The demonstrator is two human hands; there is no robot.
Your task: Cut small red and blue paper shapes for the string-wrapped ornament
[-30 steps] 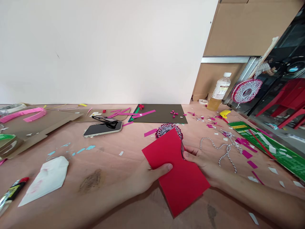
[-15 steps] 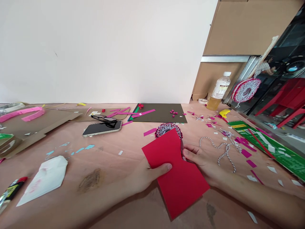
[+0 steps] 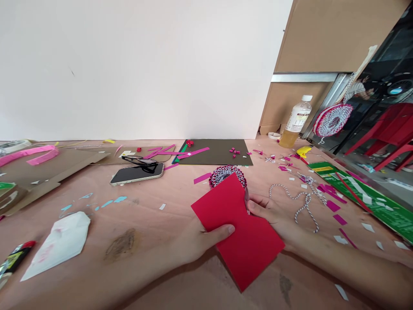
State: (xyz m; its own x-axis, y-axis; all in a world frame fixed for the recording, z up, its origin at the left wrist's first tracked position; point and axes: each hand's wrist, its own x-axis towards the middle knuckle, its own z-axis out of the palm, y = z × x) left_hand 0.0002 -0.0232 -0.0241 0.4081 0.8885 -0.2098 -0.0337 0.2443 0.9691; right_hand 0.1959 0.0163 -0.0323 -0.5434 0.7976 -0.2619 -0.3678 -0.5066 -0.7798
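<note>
A sheet of red card (image 3: 240, 234) with a notch cut into its right edge is held tilted above the table. My left hand (image 3: 201, 243) grips it from the left, thumb flat on top and the fingers hidden underneath. At the notch, my right hand (image 3: 264, 213) is closed in a pinch. A thin greyish sliver (image 3: 247, 201) shows beside its fingertips, too covered to name. Just behind the card lies a round coil of braided red, white and dark cord (image 3: 227, 175), partly hidden by it.
Left are a phone (image 3: 137, 173) with glasses on it, a white mask-like piece (image 3: 58, 241) and a cutter-like tool (image 3: 14, 260). Behind lies a dark board (image 3: 219, 153). Right are striped cord (image 3: 306, 211), paper scraps, a green board (image 3: 364, 198) and a bottle (image 3: 295, 122).
The red card has turned slightly, its lower corner shifting right and a little up. Both hands keep their hold in nearly the same place.
</note>
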